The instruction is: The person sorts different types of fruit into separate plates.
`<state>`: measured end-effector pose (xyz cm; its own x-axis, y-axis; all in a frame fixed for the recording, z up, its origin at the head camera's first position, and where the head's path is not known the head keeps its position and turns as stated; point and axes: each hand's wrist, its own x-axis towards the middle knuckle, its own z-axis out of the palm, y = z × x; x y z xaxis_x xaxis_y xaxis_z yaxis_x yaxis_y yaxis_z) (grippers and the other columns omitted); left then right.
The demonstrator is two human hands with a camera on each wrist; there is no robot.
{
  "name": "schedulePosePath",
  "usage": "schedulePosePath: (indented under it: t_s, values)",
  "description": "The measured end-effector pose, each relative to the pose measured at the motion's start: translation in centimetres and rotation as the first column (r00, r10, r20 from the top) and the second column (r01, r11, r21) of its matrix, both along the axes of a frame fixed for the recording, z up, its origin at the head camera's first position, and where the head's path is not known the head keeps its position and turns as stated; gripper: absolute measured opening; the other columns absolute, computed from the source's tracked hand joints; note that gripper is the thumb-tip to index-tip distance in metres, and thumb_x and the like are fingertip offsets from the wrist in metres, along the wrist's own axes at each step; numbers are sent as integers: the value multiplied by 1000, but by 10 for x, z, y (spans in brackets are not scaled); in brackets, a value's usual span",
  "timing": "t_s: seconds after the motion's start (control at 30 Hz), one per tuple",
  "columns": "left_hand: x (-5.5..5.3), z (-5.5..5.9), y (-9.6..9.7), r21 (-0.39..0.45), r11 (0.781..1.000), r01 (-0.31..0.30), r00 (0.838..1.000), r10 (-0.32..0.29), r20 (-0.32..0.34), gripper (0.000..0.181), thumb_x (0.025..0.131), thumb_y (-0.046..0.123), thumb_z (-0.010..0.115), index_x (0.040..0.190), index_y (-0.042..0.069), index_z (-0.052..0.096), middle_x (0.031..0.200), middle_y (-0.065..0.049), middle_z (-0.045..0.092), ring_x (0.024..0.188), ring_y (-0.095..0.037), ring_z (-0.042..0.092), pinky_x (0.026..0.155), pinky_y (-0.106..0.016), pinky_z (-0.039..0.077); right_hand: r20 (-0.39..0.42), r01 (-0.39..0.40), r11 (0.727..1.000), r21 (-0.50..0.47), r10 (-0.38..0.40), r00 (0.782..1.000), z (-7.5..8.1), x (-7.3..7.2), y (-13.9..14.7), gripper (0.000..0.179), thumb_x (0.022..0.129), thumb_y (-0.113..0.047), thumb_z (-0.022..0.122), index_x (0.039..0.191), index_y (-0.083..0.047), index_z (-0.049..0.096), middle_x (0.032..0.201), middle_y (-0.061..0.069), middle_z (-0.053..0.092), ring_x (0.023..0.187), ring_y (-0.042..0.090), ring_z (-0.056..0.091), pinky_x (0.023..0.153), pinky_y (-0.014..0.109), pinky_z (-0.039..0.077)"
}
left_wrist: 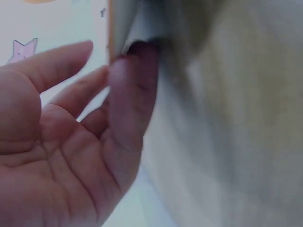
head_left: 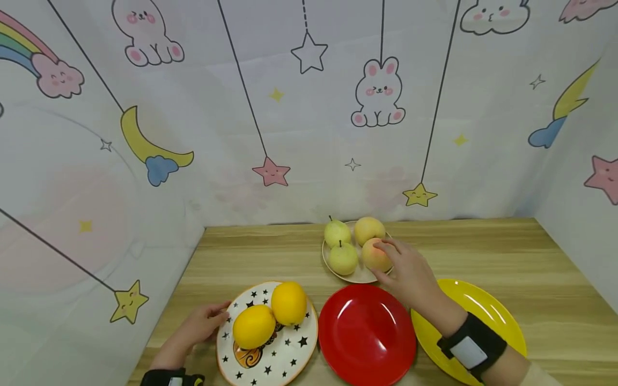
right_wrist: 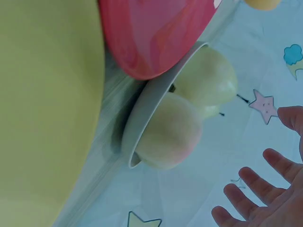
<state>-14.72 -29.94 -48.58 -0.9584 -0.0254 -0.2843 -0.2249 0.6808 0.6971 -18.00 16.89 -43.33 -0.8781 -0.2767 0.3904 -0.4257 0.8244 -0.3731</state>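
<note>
On the wooden table [head_left: 260,252], a peach [head_left: 374,258] lies below the open-fingered right hand [head_left: 409,271].

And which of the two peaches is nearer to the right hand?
The front peach: in the head view, fingertips of the right hand overlap it, while the other peach lies farther back in the bowl, nearer the backdrop.

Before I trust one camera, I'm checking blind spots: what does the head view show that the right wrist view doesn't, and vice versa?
Only the head view shows the left hand touching the round white black-starred plate. Only the right wrist view shows space between the right hand and nearest yellow-pink round peach, which overlap from the head. Both show that hand and peach, the shallow pale dish, the glossy red round plate and yellow round plate.
</note>
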Motion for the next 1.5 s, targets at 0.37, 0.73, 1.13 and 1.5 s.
schedulePosePath:
  t_s: [0.37, 0.73, 1.13, 1.5]
  values:
    - [6, 76, 51, -159, 987, 25, 965, -66, -255, 60, 110, 13, 59, 163, -3, 35, 155, -36, 42, 139, -56, 44, 111, -70, 39, 127, 81, 996, -35, -76, 989, -4, -12, 15, 59, 91, -22, 84, 141, -1, 62, 144, 28, 56, 131, 50, 52, 99, 71, 50]
    - [28, 95, 161, -59, 960, 274, 909, -279, -310, 52, 105, 17, 69, 153, 4, 56, 151, -22, 52, 140, -45, 49, 112, -64, 43, 134, 84, 995, -45, -77, 988, -8, -21, 14, 62, 93, -24, 83, 144, 1, 60, 146, 28, 55, 131, 50, 51, 101, 71, 49]
    - [28, 43, 229, -144, 901, 409, 874, -432, -223, 54, 99, 11, 75, 147, -4, 58, 143, -22, 57, 131, -41, 57, 108, -56, 50, 155, 86, 994, -63, -75, 985, -11, -27, 5, 60, 93, -22, 83, 143, 1, 60, 147, 28, 53, 132, 49, 50, 102, 69, 49]
    - [17, 16, 246, -237, 910, 341, 891, -393, -228, 55, 96, -1, 72, 148, -6, 56, 144, -25, 55, 131, -40, 56, 107, -54, 51, 183, 101, 993, -65, -87, 979, -18, -39, -1, 63, 91, -23, 83, 144, 1, 59, 147, 29, 53, 131, 50, 50, 101, 67, 51]
